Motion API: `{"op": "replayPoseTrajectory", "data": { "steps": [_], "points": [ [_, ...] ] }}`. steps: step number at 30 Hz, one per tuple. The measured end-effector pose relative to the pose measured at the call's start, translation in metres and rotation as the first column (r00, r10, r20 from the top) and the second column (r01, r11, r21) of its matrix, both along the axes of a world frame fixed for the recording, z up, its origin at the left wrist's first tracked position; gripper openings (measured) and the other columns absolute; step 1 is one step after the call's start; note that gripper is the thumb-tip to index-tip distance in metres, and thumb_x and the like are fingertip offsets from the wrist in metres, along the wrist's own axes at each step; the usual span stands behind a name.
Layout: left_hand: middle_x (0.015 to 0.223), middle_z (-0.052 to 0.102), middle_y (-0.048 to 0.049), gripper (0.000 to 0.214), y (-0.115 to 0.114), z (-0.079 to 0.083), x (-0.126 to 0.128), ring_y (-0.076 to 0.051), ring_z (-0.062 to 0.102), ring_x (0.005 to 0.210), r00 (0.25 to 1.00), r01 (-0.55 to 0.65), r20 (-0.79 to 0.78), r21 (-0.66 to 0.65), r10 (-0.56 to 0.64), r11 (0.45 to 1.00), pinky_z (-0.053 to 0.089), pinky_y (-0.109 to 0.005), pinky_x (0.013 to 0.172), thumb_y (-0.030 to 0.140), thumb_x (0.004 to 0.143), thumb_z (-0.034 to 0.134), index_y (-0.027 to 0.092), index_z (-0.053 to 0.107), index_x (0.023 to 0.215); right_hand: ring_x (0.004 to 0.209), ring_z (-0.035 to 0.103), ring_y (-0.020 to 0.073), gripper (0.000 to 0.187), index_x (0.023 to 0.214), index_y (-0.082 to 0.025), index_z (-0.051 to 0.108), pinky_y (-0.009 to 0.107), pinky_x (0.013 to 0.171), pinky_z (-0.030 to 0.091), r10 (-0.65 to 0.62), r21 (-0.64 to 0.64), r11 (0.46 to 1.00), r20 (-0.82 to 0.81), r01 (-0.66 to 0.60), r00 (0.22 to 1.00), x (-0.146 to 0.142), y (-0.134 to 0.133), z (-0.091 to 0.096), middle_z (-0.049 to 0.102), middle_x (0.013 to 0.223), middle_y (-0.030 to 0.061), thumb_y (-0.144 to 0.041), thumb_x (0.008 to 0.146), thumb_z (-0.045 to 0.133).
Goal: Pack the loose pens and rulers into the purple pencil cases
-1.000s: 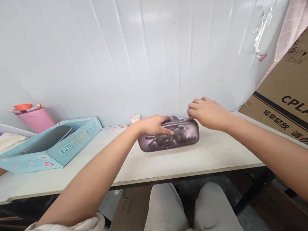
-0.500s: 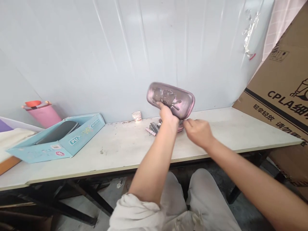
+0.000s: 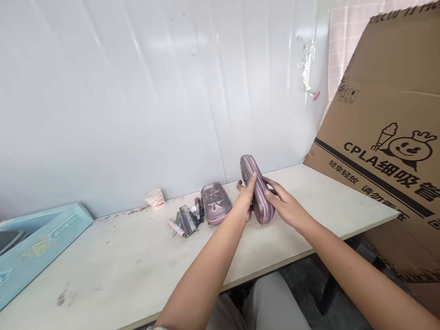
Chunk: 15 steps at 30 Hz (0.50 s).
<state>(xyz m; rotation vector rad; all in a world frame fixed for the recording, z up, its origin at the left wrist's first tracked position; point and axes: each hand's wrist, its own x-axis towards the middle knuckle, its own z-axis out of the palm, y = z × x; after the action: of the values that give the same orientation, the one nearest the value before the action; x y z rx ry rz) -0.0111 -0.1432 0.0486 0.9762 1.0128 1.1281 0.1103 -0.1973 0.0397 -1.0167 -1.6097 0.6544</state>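
A pink-purple metallic pencil case (image 3: 256,190) is held on edge above the table, its zipped side toward me. My left hand (image 3: 246,197) grips its left face, thumb along the top. On the other side my right hand (image 3: 280,204) presses its thumb and fingers against the case. A second case of the same colour (image 3: 216,203) lies on the table just left of my hands. Beside it sit several pens (image 3: 199,210), a grey ruler-like bundle (image 3: 187,221) and a small pink roll (image 3: 176,228).
A crumpled paper cup (image 3: 155,198) stands near the wall. At the left is a light blue box (image 3: 51,238) with something dark in it. A large cardboard box (image 3: 378,151) leans at the right end of the white table (image 3: 120,266).
The held case has come down and turned from face-on to edge-on. My right hand has moved from its lower corner to its side. The view has swung right.
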Motion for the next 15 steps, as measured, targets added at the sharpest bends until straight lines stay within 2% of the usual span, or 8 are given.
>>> {"op": "replayPoseTrajectory", "data": {
  "steps": [2, 3, 5, 7, 10, 12, 13, 15],
  "points": [
    [0.121, 0.055, -0.0086, 0.101, 0.006, -0.002, 0.021, -0.022, 0.062, 0.097, 0.997, 0.068, -0.039, 0.002, -0.068, 0.998, 0.051, -0.034, 0.079, 0.056, 0.058, 0.071, 0.030, 0.012, 0.136, 0.127, 0.037, 0.0188, 0.050, 0.132, -0.024, 0.039, 0.039, 0.108, 0.026, -0.081, 0.034, 0.996, 0.080, 0.079, 0.994, 0.011, 0.006, -0.004, 0.042, 0.137, 0.0073, -0.043, 0.086, 0.040],
    [0.120, 0.056, -0.0091, 0.100, 0.009, -0.004, 0.029, -0.022, 0.062, 0.097, 0.995, 0.086, -0.053, 0.001, -0.086, 0.996, 0.051, -0.034, 0.079, 0.053, 0.057, 0.073, 0.030, 0.014, 0.135, 0.127, 0.036, 0.0188, 0.049, 0.132, -0.023, 0.039, 0.039, 0.108, 0.026, -0.105, 0.040, 0.994, 0.101, 0.101, 0.989, 0.019, 0.010, -0.008, 0.043, 0.137, 0.0076, -0.040, 0.086, 0.039],
    [0.116, 0.059, -0.0092, 0.087, 0.017, -0.011, 0.042, -0.021, 0.063, 0.094, 0.995, 0.095, -0.038, -0.032, -0.096, 0.995, 0.051, -0.034, 0.077, 0.052, 0.060, 0.071, 0.028, 0.027, 0.130, 0.127, 0.038, 0.0183, 0.048, 0.133, -0.022, 0.039, 0.039, 0.107, 0.027, -0.137, 0.015, 0.991, 0.113, 0.136, 0.984, 0.042, 0.019, -0.020, 0.044, 0.136, 0.0077, -0.036, 0.087, 0.034],
    [0.109, 0.063, -0.0094, 0.064, 0.025, -0.019, 0.048, -0.021, 0.064, 0.089, 0.993, 0.118, 0.004, -0.091, -0.118, 0.989, 0.052, -0.034, 0.075, 0.051, 0.067, 0.065, 0.024, 0.042, 0.120, 0.126, 0.039, 0.0186, 0.047, 0.131, -0.019, 0.042, 0.040, 0.107, 0.027, -0.210, -0.068, 0.974, 0.098, 0.217, 0.973, 0.067, 0.028, -0.036, 0.046, 0.134, 0.0089, -0.034, 0.087, 0.031],
    [0.103, 0.065, -0.0117, 0.040, 0.039, -0.028, 0.039, -0.022, 0.065, 0.090, 0.980, 0.199, 0.003, -0.165, -0.201, 0.966, 0.052, -0.034, 0.079, 0.044, 0.077, 0.053, 0.017, 0.054, 0.106, 0.126, 0.040, 0.0197, 0.048, 0.129, -0.016, 0.045, 0.040, 0.107, 0.027, -0.328, -0.249, 0.909, 0.064, 0.334, 0.942, 0.103, 0.037, -0.060, 0.047, 0.134, 0.0103, -0.033, 0.086, 0.033],
    [0.113, 0.061, -0.0144, 0.041, 0.049, -0.029, 0.028, -0.024, 0.060, 0.103, 0.964, 0.196, -0.153, -0.150, -0.219, 0.969, 0.048, -0.036, 0.087, 0.040, 0.078, 0.051, 0.016, 0.051, 0.112, 0.125, 0.041, 0.0196, 0.047, 0.128, -0.017, 0.046, 0.040, 0.107, 0.028, -0.356, -0.322, 0.881, 0.030, 0.346, 0.934, 0.122, 0.040, -0.073, 0.048, 0.134, 0.0088, -0.033, 0.084, 0.036],
    [0.122, 0.056, -0.0160, 0.048, 0.053, -0.029, 0.024, -0.026, 0.055, 0.112, 0.941, 0.156, -0.293, -0.081, -0.173, 0.984, 0.044, -0.038, 0.092, 0.039, 0.077, 0.053, 0.016, 0.046, 0.119, 0.125, 0.042, 0.0195, 0.047, 0.127, -0.018, 0.047, 0.039, 0.107, 0.028, -0.356, -0.344, 0.876, 0.013, 0.338, 0.934, 0.129, 0.040, -0.078, 0.049, 0.133, 0.0079, -0.033, 0.084, 0.038],
    [0.139, 0.038, -0.0195, 0.069, 0.061, -0.027, 0.023, -0.028, 0.035, 0.129, 0.815, 0.135, -0.579, 0.165, -0.015, 0.977, 0.031, -0.040, 0.104, 0.041, 0.073, 0.058, 0.013, 0.033, 0.131, 0.124, 0.043, 0.0196, 0.046, 0.125, -0.019, 0.049, 0.039, 0.106, 0.029, -0.334, -0.377, 0.875, -0.013, 0.305, 0.942, 0.138, 0.039, -0.085, 0.050, 0.132, 0.0071, -0.034, 0.083, 0.041]
  ]
}}
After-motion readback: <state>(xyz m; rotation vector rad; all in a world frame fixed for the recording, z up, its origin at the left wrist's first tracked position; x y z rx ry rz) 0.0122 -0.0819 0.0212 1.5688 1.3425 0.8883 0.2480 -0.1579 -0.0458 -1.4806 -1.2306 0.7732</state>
